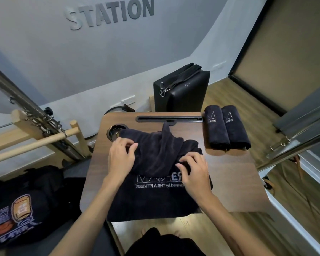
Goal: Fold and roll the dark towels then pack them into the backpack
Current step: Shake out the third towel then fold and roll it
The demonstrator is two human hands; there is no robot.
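Nearest me, the dark towel (155, 196) hangs over the worktop's (235, 182) front edge, logo side up, so I can fold its bunched far half toward me. My left hand (121, 159) and right hand (194, 172) each have curled fingers pinching that gathered fabric. Farther right, two rolled towels (227, 128) lie side by side, awaiting the backpack (22, 206) on my left.
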